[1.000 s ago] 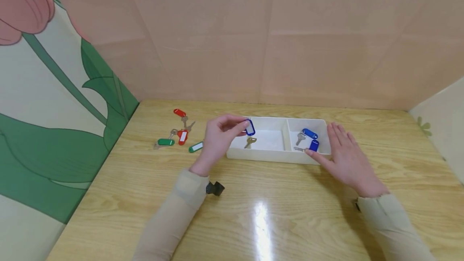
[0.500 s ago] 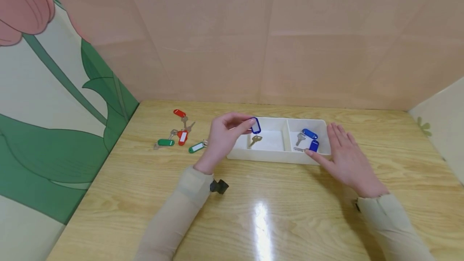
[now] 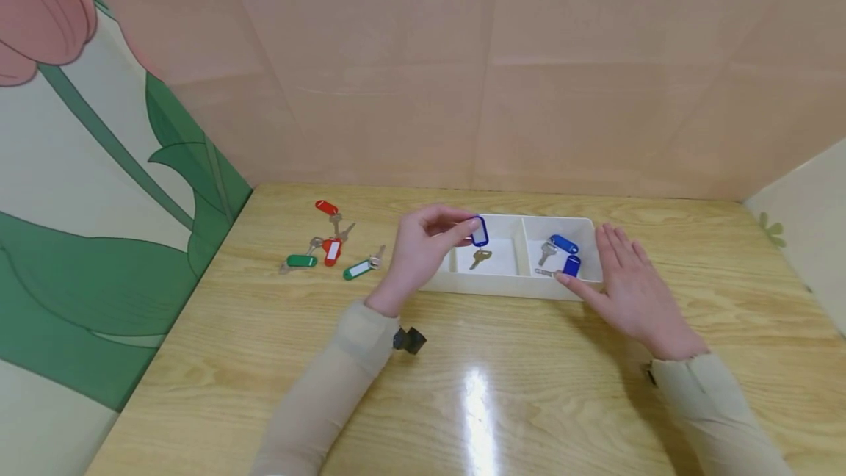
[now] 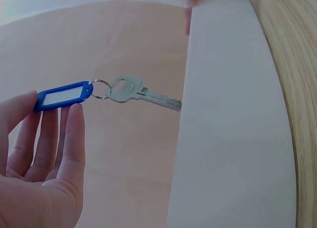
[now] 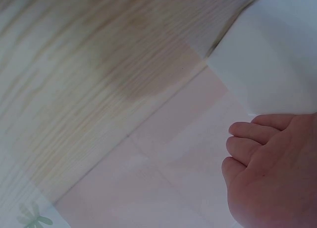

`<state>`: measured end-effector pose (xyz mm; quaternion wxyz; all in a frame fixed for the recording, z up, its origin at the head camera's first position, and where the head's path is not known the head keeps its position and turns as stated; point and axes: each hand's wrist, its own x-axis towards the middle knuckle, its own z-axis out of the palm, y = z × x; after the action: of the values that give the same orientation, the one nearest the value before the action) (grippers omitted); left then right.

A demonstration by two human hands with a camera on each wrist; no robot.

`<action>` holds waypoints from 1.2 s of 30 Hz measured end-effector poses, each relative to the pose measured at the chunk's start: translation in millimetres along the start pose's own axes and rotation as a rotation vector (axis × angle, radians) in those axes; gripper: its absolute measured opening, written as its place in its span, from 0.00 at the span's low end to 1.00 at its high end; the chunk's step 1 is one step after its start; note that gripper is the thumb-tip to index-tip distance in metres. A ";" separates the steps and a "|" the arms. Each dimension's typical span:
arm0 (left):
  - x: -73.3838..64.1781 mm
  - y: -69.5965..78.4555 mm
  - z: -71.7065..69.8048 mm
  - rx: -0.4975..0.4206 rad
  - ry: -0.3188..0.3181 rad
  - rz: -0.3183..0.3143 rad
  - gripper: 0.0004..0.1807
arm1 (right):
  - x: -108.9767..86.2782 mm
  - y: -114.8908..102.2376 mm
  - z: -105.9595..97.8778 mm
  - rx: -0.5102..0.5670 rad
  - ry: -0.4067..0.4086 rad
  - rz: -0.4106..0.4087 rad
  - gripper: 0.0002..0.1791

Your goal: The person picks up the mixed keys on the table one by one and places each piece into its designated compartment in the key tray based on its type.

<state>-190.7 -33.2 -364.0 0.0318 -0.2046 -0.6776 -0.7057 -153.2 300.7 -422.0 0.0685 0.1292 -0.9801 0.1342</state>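
Observation:
My left hand [image 3: 419, 252] pinches a blue key tag [image 3: 480, 232] by its edge between thumb and fingers. From its ring hangs a key [image 4: 131, 90], above the middle compartment of a white divided tray [image 3: 492, 286]. My right hand [image 3: 634, 296] lies against the tray's right end, fingers straight, with the thumb at the front wall. Inside the right compartment are two keys with blue tags [image 3: 564, 244]. The left hand covers much of the tray's left part.
Left of the tray, on the wooden table [image 3: 489, 336], lie keys with red tags [image 3: 327, 207] and keys with green tags [image 3: 302, 261]. One green tag [image 3: 358, 269] is close to the left hand. A pink backdrop [image 3: 489, 94] stands behind the table.
My left hand has moved to the right with the blue-tagged key, from the tray's left part to over the middle compartment. The right hand has stayed in place.

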 end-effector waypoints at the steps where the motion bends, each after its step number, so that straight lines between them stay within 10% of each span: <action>1: 0.2 -0.4 0.9 0.003 -0.003 -0.003 0.09 | -0.1 0.1 0.0 -0.002 0.003 -0.002 0.59; 36: 10.6 -0.2 27.4 -0.005 -0.065 -0.022 0.09 | 0.5 -4.6 -3.6 -0.008 -0.024 0.025 0.59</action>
<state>-193.7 -4.2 -360.8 0.0014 -0.2201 -0.6787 -0.7007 -152.1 297.4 -417.4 0.0556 0.1183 -0.9829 0.1297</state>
